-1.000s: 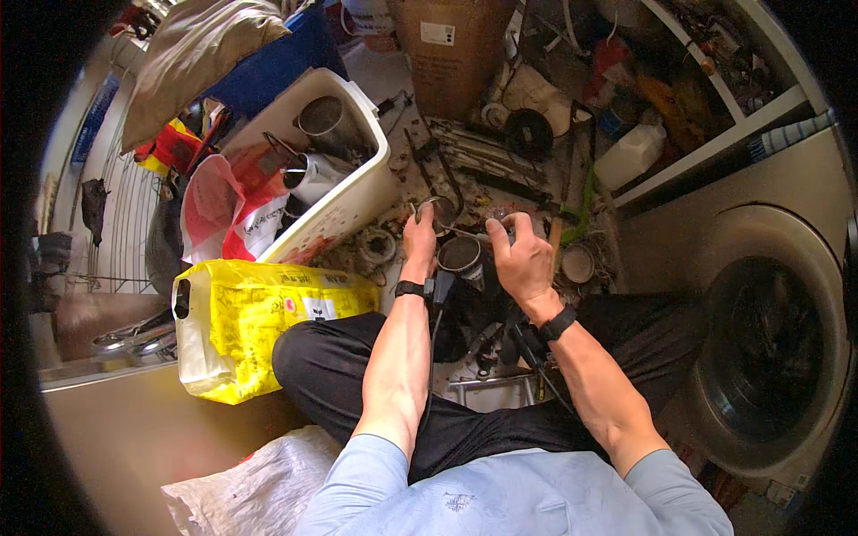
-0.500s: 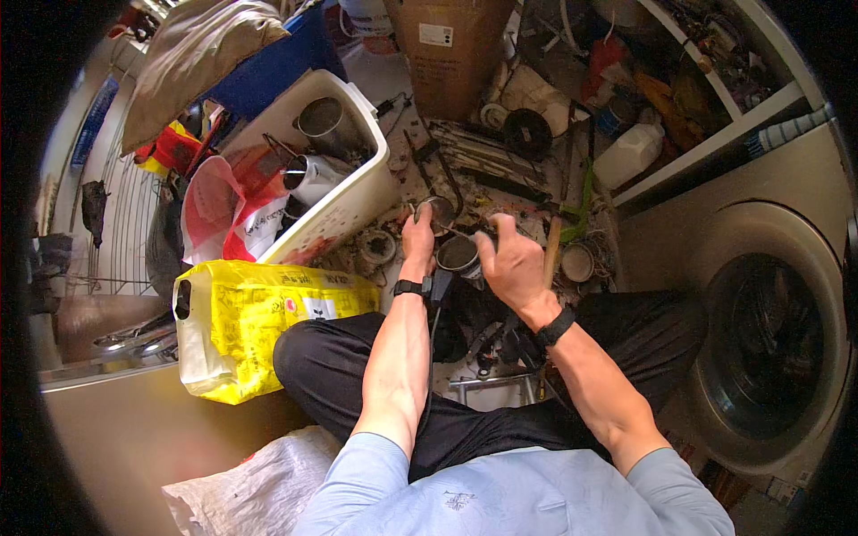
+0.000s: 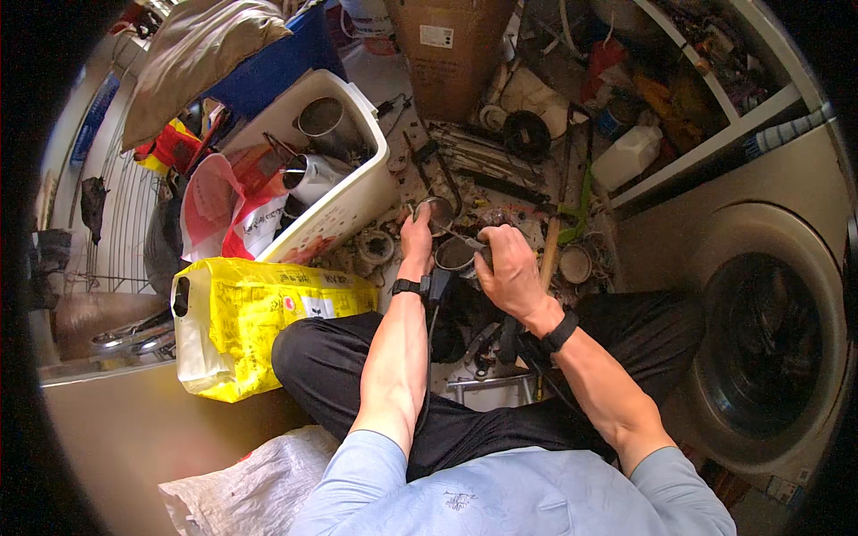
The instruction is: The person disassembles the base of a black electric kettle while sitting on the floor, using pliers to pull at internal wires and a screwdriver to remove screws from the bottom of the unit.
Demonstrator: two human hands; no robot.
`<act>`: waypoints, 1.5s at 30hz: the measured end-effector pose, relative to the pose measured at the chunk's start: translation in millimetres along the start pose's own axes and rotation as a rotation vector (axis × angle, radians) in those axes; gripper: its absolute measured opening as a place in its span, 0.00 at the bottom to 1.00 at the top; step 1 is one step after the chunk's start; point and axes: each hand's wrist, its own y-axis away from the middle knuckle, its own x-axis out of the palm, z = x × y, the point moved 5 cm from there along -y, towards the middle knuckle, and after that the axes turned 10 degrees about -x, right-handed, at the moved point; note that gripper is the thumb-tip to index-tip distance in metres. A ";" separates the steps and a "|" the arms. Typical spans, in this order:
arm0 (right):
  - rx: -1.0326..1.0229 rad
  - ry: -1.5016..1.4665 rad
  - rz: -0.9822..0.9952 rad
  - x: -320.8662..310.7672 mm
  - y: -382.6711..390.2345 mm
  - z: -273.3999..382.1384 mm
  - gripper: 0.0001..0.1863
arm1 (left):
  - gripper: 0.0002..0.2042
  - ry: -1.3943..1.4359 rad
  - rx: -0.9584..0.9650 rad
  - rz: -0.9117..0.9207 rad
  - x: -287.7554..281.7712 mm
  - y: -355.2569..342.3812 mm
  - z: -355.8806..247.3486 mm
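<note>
My left hand (image 3: 416, 234) is closed on a small round metal piece, ladle-like in shape (image 3: 438, 211), gripping it at its left edge. A thin light strip runs from this piece toward my right hand (image 3: 515, 268), whose fingers are pinched around its far end. Just below the strip, between my hands, stands a round dark-mouthed metal cup (image 3: 455, 255). It touches neither hand as far as I can see. My right fingertips are partly hidden behind the hand.
A white perforated basket (image 3: 374, 170) holding metal pots stands at left, with a yellow bag (image 3: 241, 330) nearer me. Metal bars (image 3: 492, 156), a wooden handle (image 3: 550, 252) and debris litter the floor ahead. A cardboard box (image 3: 451, 67) is behind; a washing machine (image 3: 760, 330) stands at right.
My right hand has come down slightly, and its raised fingers have closed onto the end of the strip. My left hand keeps its hold on the round metal piece.
</note>
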 end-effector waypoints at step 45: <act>0.106 -0.084 0.070 -2.0 -14.6 8.1 0.14 | 0.40 -0.038 -0.035 -0.048 -10.8 -6.2 7.8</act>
